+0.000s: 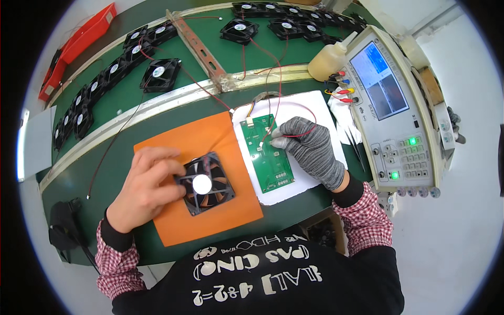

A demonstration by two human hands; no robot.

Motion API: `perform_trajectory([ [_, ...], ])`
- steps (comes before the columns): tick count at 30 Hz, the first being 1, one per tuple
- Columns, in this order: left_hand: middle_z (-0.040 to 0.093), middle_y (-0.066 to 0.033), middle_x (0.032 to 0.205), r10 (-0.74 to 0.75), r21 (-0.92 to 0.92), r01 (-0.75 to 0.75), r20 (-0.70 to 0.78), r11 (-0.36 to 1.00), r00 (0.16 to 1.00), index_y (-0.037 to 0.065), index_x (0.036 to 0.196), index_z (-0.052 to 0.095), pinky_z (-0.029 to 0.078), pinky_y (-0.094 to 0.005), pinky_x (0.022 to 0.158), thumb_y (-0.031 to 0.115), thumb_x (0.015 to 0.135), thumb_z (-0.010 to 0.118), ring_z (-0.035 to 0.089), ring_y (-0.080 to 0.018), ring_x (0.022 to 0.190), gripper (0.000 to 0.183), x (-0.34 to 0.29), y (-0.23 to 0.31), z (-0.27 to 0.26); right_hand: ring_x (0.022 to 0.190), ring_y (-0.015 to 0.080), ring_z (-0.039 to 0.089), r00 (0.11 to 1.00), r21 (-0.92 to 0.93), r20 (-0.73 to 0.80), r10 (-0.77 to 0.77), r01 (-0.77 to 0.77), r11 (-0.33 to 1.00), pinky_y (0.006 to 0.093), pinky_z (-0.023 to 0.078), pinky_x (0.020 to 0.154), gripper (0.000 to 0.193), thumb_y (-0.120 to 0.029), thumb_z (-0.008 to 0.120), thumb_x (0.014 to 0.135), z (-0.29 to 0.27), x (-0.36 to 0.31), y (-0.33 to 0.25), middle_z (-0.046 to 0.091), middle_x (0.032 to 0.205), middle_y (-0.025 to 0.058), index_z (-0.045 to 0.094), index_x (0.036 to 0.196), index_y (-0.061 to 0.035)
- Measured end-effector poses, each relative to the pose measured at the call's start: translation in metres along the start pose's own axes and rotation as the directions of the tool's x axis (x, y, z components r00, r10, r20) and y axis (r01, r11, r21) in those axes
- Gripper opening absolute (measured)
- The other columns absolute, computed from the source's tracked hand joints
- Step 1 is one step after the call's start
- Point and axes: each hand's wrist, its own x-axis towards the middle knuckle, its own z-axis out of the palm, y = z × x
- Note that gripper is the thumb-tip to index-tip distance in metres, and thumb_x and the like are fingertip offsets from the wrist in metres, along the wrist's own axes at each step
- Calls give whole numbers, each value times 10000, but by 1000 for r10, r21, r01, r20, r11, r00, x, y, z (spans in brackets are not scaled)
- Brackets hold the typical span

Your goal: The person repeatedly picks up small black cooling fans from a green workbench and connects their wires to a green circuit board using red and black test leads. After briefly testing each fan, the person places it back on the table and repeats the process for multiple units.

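A square black cooling fan (222, 197) with a round white hub lies on an orange mat (173, 223). My bare left hand (149, 186) curls its fingers around the fan's left edge, thumb toward its lower part. To the right, a green circuit board (269, 168) rests on a white sheet (310, 186). Over the board's upper right edge, my right hand (310, 147), in a grey knit glove, pinches a thin red wire (303, 134) between thumb and fingertips. A small white plug (261, 144) lies over the board; what sits right at the fingertips is partly hidden.
A test instrument (380, 89) with a lit screen stands at the right, beside a plastic bottle (328, 60) and tweezers (357, 147). More fans (160, 75) line the back, past a metal rail (202, 52). A black adapter (64, 226) sits at the left edge.
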Motion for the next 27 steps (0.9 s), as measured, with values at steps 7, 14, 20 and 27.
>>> perform_trajectory([
  [7, 527, -181, 1288, -369, -358, 350, 15, 866, 929, 31, 1344, 509, 370, -467, 1022, 242, 642, 857, 481, -383, 1216, 812, 13, 26, 11, 805, 196, 646, 968, -116, -2, -251, 249, 962, 304, 532, 733, 189, -88, 825, 725, 10, 8, 12, 625, 872, 66, 712, 869, -38],
  [14, 557, -149, 1181, -147, 147, 173, -172, 974, 974, 3, 1348, 474, 430, -480, 922, 423, 625, 885, 546, -339, 1037, 931, 11, 32, 23, 808, 225, 623, 966, -97, 100, -239, 249, 964, 332, 519, 739, 180, -69, 813, 719, 5, 16, 10, 609, 863, 82, 671, 821, -24],
  [20, 654, -196, 973, -255, -605, -101, -473, 790, 843, -4, 1182, 535, 532, -423, 711, 323, 963, 543, 629, -310, 851, 394, -19, 75, -28, 821, 227, 623, 956, -32, 74, -283, 286, 958, 333, 521, 752, 178, -69, 799, 732, 4, 13, 15, 619, 870, 81, 730, 893, -39],
  [27, 654, -226, 950, -39, -882, 159, 196, -443, 980, -15, 1227, 523, 528, -441, 714, 331, 973, 543, 627, -329, 843, 429, -5, 56, -49, 829, 269, 603, 969, 27, 37, -243, 242, 970, 362, 514, 760, 157, -98, 788, 728, 7, 9, 19, 597, 858, 97, 694, 840, -43],
])
